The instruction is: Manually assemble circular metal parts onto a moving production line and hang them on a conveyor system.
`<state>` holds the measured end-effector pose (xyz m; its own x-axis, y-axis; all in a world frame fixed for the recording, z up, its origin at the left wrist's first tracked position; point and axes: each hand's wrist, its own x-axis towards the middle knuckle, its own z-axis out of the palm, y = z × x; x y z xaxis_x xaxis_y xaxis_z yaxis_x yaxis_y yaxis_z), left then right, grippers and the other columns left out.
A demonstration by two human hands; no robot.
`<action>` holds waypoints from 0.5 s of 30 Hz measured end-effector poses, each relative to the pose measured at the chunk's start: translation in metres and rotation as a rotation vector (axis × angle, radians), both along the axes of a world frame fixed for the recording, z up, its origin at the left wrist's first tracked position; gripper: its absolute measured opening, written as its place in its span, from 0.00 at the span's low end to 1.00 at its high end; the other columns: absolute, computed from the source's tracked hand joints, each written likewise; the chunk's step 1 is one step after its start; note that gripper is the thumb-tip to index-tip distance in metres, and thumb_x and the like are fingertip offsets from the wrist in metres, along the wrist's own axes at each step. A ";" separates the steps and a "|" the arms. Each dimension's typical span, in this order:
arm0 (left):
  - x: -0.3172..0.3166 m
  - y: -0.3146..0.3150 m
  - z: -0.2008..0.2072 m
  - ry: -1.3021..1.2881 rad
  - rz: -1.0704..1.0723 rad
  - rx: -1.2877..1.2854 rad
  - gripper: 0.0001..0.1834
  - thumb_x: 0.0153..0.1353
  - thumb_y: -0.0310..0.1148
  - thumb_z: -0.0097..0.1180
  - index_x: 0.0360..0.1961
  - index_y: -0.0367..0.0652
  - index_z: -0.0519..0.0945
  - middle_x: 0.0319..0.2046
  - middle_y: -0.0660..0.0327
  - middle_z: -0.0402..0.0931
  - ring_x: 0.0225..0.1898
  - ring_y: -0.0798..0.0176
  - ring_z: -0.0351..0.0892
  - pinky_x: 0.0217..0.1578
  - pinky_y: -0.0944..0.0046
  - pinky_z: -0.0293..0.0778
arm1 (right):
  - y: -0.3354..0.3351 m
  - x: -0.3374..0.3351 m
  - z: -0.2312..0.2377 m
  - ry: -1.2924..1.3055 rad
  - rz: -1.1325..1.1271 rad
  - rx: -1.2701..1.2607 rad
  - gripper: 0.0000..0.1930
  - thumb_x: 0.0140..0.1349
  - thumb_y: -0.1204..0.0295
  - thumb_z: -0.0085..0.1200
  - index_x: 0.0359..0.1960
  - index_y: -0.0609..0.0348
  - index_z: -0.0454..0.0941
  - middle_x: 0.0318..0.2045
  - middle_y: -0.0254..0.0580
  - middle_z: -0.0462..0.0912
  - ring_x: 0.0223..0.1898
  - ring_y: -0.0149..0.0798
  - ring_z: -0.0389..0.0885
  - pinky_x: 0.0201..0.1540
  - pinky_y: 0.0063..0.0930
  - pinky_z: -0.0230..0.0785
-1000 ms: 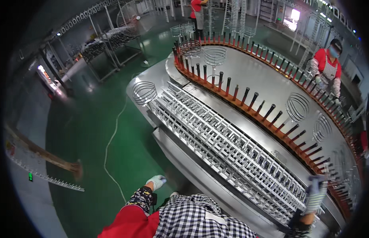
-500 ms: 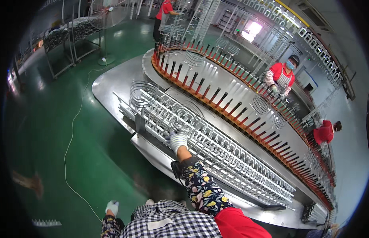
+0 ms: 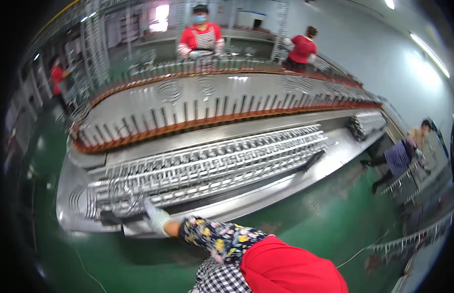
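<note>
My right hand (image 3: 156, 218), in a white glove with a flowered sleeve, reaches out to the left end of a long pile of silver wire racks (image 3: 207, 168). Its fingertips touch the near edge of the steel table (image 3: 266, 195), beside a round wire grille (image 3: 120, 195). Blur hides whether the fingers grip any wire. My left hand is out of the picture. My red shoulder and checked apron fill the lower edge.
Behind the racks runs a curved conveyor (image 3: 212, 119) with upright dark pegs on an orange strip. Two people in red (image 3: 201, 36) (image 3: 301, 48) work at its far side, another stands at the left (image 3: 57, 78). A person (image 3: 400, 156) bends over racks on the green floor at right.
The view has swung round to the right along the table. My right hand has moved down to the table's near left edge. My left hand has dropped out of view.
</note>
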<state>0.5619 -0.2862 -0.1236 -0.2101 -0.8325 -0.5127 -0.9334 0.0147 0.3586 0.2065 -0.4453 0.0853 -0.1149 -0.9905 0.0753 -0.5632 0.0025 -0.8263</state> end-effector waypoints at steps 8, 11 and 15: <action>-0.169 -0.053 0.096 0.229 -0.009 -0.048 0.18 0.56 0.41 0.47 0.42 0.38 0.74 0.40 0.50 0.74 0.39 0.57 0.72 0.41 0.59 0.67 | 0.224 -0.213 -0.079 0.622 0.434 0.642 0.13 0.50 0.67 0.46 0.36 0.58 0.76 0.32 0.50 0.79 0.36 0.51 0.77 0.36 0.44 0.70; -0.270 -0.072 0.132 0.309 -0.090 0.037 0.19 0.56 0.39 0.48 0.45 0.38 0.71 0.35 0.54 0.75 0.37 0.58 0.73 0.36 0.62 0.70 | 0.326 -0.307 -0.079 0.359 -0.035 0.719 0.15 0.50 0.65 0.44 0.37 0.58 0.76 0.34 0.52 0.78 0.38 0.52 0.77 0.39 0.43 0.69; -0.421 -0.050 0.123 0.370 -0.273 0.121 0.18 0.57 0.36 0.48 0.45 0.36 0.70 0.30 0.58 0.74 0.30 0.66 0.74 0.27 0.68 0.71 | 0.464 -0.396 -0.120 -0.003 -0.733 0.711 0.17 0.51 0.63 0.41 0.36 0.60 0.76 0.38 0.55 0.76 0.42 0.54 0.74 0.44 0.41 0.66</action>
<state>0.1412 -0.3366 -0.0006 -0.5997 -0.6606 -0.4516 -0.7103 0.1796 0.6806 -0.1893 0.0191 -0.0343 -0.7097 -0.4919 -0.5043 -0.2238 0.8362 -0.5008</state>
